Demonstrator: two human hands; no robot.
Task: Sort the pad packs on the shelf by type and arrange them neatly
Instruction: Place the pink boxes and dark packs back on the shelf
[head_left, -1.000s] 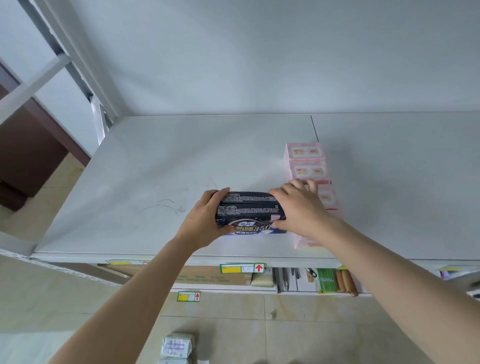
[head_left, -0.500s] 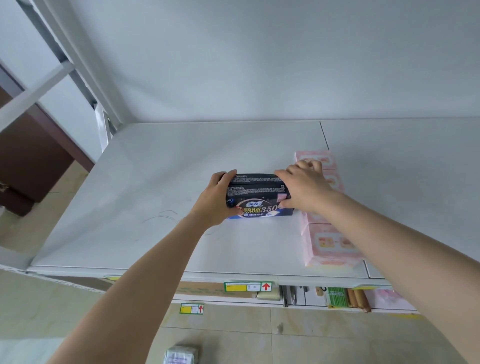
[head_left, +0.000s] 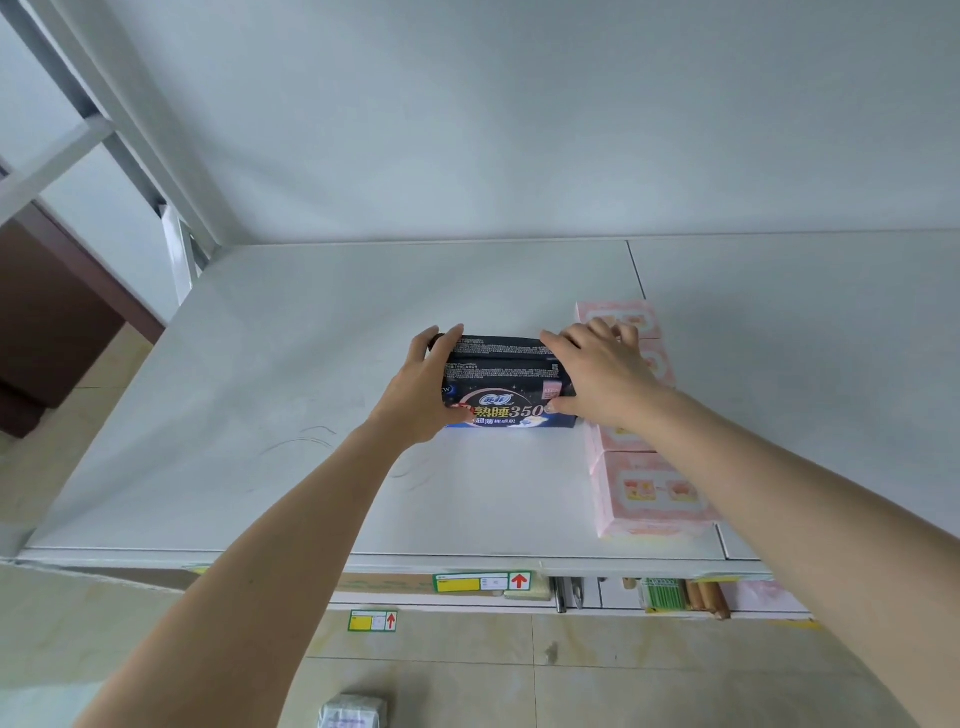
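Both hands are on the dark pad pack (head_left: 511, 387). The left hand (head_left: 421, 387) wraps its left end, thumb on the printed front, fingers curled over the top. The right hand (head_left: 597, 374) clamps the right end, thumb low on the front, fingers spread across the top. Both arms are stretched forward, wrists raised. The pack stands on its long edge on the white shelf (head_left: 311, 364), just beside the row of pink packs (head_left: 649, 491) running front to back on its right.
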